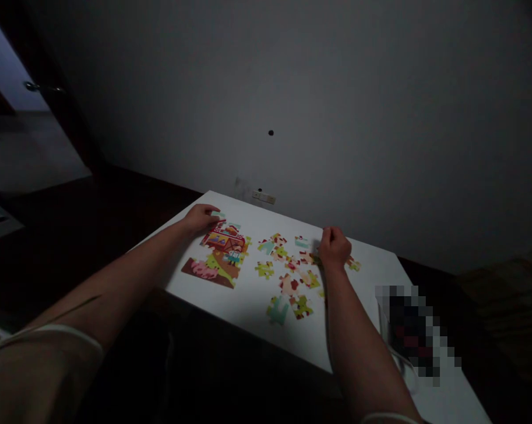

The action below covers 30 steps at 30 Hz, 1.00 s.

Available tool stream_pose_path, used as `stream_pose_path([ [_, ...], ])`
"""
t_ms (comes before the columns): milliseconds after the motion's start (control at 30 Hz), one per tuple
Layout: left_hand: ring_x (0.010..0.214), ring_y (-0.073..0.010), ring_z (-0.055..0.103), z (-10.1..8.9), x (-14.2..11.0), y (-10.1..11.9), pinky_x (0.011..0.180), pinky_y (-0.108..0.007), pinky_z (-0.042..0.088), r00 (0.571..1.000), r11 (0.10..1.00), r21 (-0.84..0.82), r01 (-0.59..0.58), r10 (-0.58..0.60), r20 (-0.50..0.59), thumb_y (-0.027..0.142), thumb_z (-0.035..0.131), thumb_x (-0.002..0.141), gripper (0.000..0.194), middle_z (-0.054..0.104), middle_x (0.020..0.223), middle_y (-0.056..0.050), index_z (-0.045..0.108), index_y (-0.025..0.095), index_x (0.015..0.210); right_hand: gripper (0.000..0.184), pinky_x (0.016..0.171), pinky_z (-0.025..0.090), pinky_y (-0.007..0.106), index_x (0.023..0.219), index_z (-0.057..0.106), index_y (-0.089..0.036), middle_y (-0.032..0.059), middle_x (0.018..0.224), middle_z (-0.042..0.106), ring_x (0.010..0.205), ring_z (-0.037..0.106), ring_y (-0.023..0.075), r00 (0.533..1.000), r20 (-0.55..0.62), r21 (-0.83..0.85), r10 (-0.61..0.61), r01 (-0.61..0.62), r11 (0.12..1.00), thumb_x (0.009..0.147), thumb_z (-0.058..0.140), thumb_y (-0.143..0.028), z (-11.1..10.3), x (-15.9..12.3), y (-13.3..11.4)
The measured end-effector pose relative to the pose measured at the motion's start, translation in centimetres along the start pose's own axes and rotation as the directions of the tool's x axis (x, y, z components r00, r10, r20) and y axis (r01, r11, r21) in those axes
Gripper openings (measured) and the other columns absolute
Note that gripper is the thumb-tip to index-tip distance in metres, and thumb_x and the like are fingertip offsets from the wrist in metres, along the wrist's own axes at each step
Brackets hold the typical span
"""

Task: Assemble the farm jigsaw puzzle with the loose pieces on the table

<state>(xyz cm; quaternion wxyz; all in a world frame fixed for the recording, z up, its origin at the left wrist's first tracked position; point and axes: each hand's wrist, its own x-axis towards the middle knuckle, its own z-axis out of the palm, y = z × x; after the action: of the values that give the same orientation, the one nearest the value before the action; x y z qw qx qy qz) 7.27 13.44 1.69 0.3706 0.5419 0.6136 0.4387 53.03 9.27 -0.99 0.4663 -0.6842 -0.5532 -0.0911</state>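
Left hand [200, 218]: open, resting on assembled puzzle [217, 253]. Right hand [335, 247]: closed, among loose pieces [288, 271] right of puzzle; any held piece is hidden.

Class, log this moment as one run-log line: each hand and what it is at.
left hand: at assembled jigsaw puzzle | right hand: curled, over loose pieces | surface: white table

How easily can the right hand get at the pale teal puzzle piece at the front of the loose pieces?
Probably yes. The right hand is close by, and the pale teal puzzle piece lies flat on the white table, uncovered. Only a flat green-and-yellow puzzle piece lies between them, and the hand could likely pass over it.
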Motion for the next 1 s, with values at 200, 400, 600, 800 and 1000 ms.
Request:
stream_pose_path([
  [200, 0.07, -0.0183, 0.061, -0.1, 0.4, -0.8, 0.068, -0.034, 0.05, 0.997, 0.999, 0.032, 0.033, -0.035, 0.072, 0.022, 0.094, 0.073, 0.027, 0.066, 0.067, -0.003, 0.081, 0.01, 0.094, 0.038, 0.07, 0.037, 0.034, 0.084, 0.066, -0.024, 0.0088, 0.079, 0.069, 0.075, 0.058, 0.0248, 0.999, -0.046, -0.029, 0.001, -0.003, 1.0, 0.105, 0.042, -0.045, -0.3, -0.1, 0.3],
  [400, 0.068, -0.0172, 0.058, 0.0, 1.3, -0.8, 0.068, -0.033, 0.047, 0.994, 0.994, 0.11, 0.004, -0.016, 0.106, 0.021, 0.09, 0.075, 0.022, 0.067, 0.065, -0.002, 0.083, 0.011, 0.093, 0.037, 0.07, 0.033, 0.035, 0.076, 0.058, -0.026, 0.0062, 0.072, 0.061, 0.071, 0.053, 0.0238, 0.998, -0.068, -0.013, -0.017, 0.017, 1.0, 0.103, 0.043, -0.045, -0.4, -0.4, 0.2],
  [600, 0.067, -0.0165, 0.058, -0.1, 2.4, -1.0, 0.068, -0.032, 0.046, 0.987, 0.981, 0.192, -0.038, 0.007, 0.16, 0.026, 0.093, 0.074, 0.022, 0.069, 0.064, -0.002, 0.083, 0.011, 0.086, 0.034, 0.07, 0.033, 0.035, 0.073, 0.053, -0.026, 0.0051, 0.071, 0.06, 0.07, 0.05, 0.0228, 0.998, -0.066, -0.039, -0.007, 0.005, 0.999, 0.103, 0.045, -0.041, -0.5, -0.2, -0.1],
  [800, 0.07, -0.0167, 0.062, -0.6, 4.3, -1.8, 0.072, -0.031, 0.048, 0.972, 0.943, 0.319, -0.093, 0.016, 0.235, 0.031, 0.096, 0.072, 0.025, 0.076, 0.073, -0.004, 0.084, 0.014, 0.084, 0.03, 0.069, 0.032, 0.035, 0.074, 0.053, -0.025, 0.0048, 0.071, 0.059, 0.069, 0.047, 0.0215, 0.997, -0.071, -0.039, 0.004, -0.006, 0.999, 0.101, 0.046, -0.037, -0.5, 0.1, -0.2],
  [1000, 0.078, -0.0191, 0.066, -0.5, 5.8, -1.5, 0.078, -0.032, 0.048, 0.948, 0.857, 0.487, -0.168, 0.005, 0.318, 0.034, 0.094, 0.073, 0.024, 0.08, 0.082, -0.005, 0.088, 0.017, 0.089, 0.031, 0.069, 0.028, 0.035, 0.074, 0.048, -0.026, 0.0014, 0.068, 0.051, 0.067, 0.042, 0.02, 0.995, -0.098, 0.006, -0.01, 0.011, 1.0, 0.099, 0.045, -0.043, -0.4, 0.1, 0.3],
])
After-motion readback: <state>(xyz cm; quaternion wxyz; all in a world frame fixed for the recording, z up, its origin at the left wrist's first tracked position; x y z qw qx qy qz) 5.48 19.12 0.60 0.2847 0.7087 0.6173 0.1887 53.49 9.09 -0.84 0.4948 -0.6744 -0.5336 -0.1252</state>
